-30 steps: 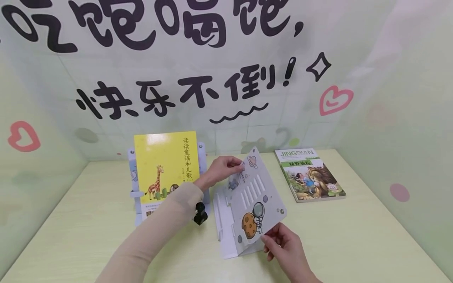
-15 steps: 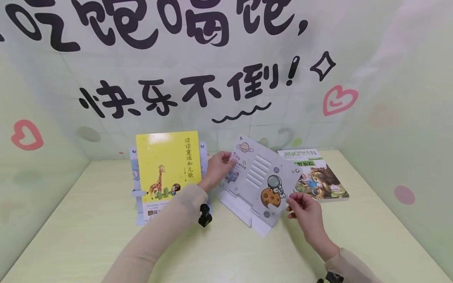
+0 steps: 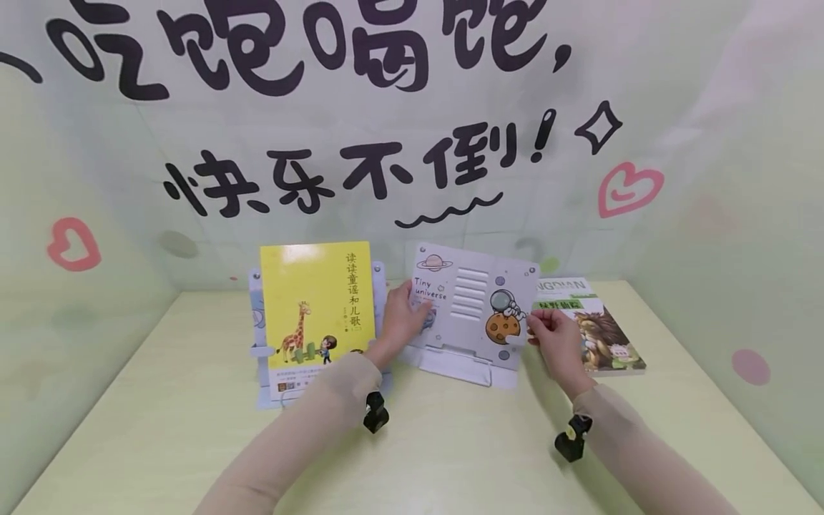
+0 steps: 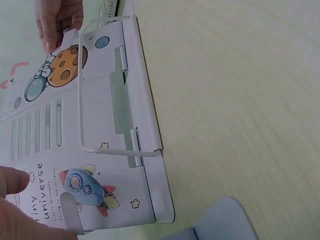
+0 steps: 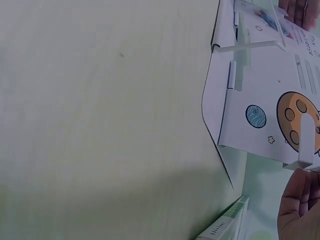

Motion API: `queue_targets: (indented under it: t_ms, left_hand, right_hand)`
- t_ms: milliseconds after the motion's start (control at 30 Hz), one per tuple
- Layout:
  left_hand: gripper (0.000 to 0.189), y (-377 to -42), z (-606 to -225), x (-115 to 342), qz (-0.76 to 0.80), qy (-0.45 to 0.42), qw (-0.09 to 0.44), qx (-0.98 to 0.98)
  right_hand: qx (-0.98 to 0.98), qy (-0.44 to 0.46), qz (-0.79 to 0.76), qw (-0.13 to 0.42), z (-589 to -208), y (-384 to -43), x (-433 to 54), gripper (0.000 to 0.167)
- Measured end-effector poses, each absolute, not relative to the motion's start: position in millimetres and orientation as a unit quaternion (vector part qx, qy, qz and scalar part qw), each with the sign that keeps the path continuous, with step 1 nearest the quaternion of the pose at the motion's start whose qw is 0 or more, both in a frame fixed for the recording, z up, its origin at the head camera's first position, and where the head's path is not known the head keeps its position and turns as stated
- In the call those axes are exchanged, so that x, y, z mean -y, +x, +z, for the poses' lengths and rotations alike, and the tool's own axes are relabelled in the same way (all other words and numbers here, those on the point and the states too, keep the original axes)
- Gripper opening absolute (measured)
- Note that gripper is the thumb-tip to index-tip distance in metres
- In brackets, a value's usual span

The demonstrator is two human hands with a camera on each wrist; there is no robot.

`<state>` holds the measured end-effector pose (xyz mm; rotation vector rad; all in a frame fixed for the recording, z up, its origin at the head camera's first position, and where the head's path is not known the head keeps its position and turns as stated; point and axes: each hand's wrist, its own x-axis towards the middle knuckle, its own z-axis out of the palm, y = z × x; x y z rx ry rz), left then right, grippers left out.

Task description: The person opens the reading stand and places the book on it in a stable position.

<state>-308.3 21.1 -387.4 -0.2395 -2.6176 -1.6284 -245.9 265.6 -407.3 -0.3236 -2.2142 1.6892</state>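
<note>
A white book stand (image 3: 468, 307), printed with a planet, an astronaut and "Tiny universe", stands on the table with its panel leaning back. My left hand (image 3: 400, 318) grips the panel's left edge, its thumb on the front near the rocket print (image 4: 82, 187). At the opposite edge my right hand (image 3: 558, 345) pinches the panel by the small side clip (image 5: 306, 142), beside the orange moon print. A white wire bar (image 4: 80, 100) sticks out in front of the panel's lower part. Some fingers of both hands are hidden behind the panel.
To the left, a yellow book (image 3: 315, 293) with a giraffe rests on another book stand (image 3: 380, 286). A book with a lion cover (image 3: 605, 335) lies at the right, partly behind the stand and right hand. A printed backdrop (image 3: 360, 207) rises behind the table (image 3: 438, 450).
The book stand has been turned to face forward and set further back, its panel now nearly level across. My right hand has moved up and right with its edge; the left stays at the left edge.
</note>
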Motion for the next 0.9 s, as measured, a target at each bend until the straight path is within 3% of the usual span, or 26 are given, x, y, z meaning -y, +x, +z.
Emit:
queue_targets:
  t_ms: [167,900]
  left_hand:
    - [0.071,-299,-391,-23,-0.528,-0.069,0.034,0.846]
    - [0.077,-279,-398,-32,-0.555,-0.057,0.056,0.828]
  right_hand:
    - [0.807,-0.127,0.554,0.161,-402,-262,-266,0.020]
    - [0.841,-0.144,0.494,0.169,-394,-294,-267,0.020]
